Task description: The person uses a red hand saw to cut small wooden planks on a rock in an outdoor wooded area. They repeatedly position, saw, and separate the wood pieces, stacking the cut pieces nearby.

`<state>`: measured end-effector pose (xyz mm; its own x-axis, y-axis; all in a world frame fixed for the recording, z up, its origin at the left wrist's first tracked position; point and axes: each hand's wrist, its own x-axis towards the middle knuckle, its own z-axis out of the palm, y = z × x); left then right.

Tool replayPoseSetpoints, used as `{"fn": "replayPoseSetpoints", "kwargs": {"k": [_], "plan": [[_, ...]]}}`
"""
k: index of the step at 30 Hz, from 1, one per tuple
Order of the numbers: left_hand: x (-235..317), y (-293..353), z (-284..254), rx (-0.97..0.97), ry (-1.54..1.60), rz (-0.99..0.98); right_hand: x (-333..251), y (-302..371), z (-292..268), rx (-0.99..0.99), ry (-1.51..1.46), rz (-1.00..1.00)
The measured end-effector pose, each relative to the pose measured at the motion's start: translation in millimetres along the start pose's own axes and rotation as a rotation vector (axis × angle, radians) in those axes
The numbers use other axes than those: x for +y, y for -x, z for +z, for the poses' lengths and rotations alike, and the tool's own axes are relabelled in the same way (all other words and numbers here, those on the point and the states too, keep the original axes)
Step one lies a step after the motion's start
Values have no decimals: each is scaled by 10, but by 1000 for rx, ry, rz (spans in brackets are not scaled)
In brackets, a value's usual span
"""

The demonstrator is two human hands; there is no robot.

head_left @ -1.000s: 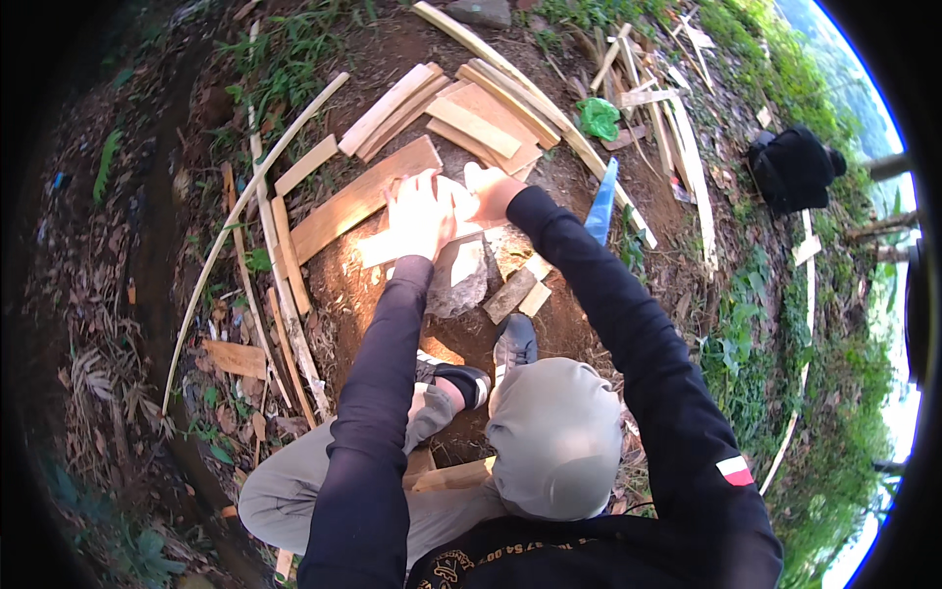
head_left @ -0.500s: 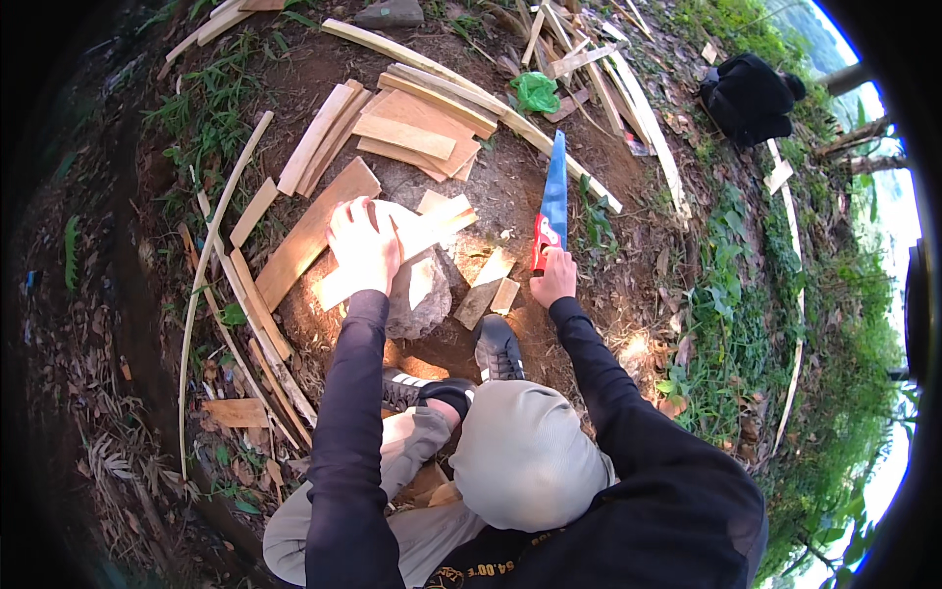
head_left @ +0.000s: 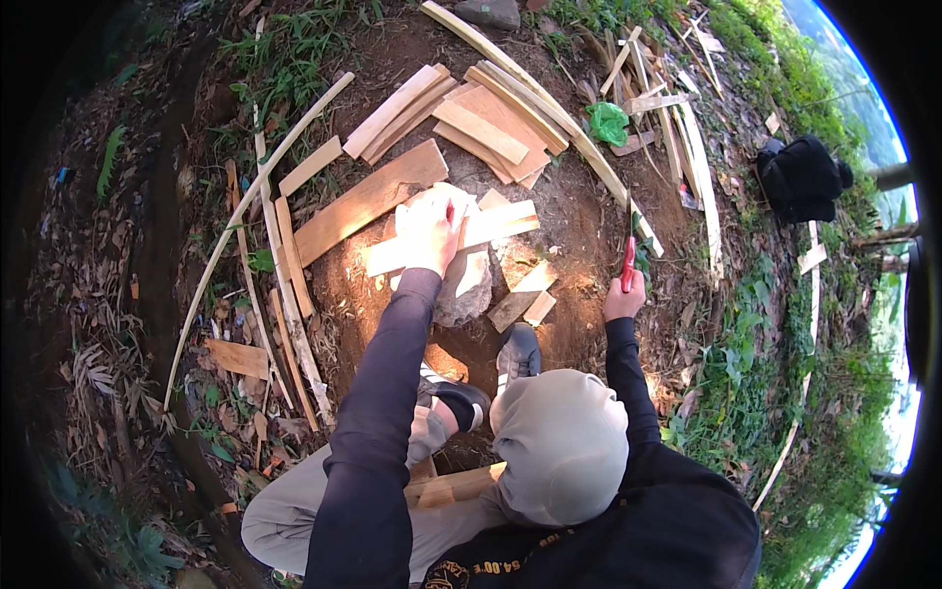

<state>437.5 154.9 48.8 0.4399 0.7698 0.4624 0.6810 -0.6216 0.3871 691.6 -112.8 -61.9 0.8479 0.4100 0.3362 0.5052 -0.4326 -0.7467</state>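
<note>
My left hand [head_left: 432,231], washed out by sunlight, is closed on a short pale board [head_left: 500,225] and presses it against the top of a grey rock [head_left: 466,292]. The board lies crosswise, its right end jutting past the rock. Out to the right, my right hand [head_left: 625,296] grips the red handle of a hand saw [head_left: 629,260]. Its thin blade points away from me and is seen nearly edge-on, apart from the board. Short wood offcuts [head_left: 522,297] lie on the dirt just right of the rock, and a wider plank [head_left: 373,201] rests beyond my left hand.
Stacked boards [head_left: 481,128] lie beyond the rock. Long curved strips [head_left: 245,211] run along the left, and another [head_left: 559,118] crosses the far side. A green plastic bag [head_left: 607,124], scrap wood [head_left: 662,103] and a black bag [head_left: 800,180] lie far right. My shoes [head_left: 518,353] are close in front.
The whole view has shifted, so things appear farther right. My right hand has moved away from the board to the right, and the saw's blade has turned from flat to edge-on.
</note>
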Motion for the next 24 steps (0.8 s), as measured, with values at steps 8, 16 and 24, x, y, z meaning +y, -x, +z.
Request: {"fn": "replayPoseSetpoints", "kwargs": {"k": [8, 16, 24], "plan": [[-11, -50, -19, -37, -85, 25, -1570, 444, -849, -147, -437, 21], [29, -76, 117, -82, -329, 37, -1927, 1001, -514, -364, -611, 81], [35, -52, 80, -58, -168, -32, -1918, 1155, -367, -406, -637, 98]]}}
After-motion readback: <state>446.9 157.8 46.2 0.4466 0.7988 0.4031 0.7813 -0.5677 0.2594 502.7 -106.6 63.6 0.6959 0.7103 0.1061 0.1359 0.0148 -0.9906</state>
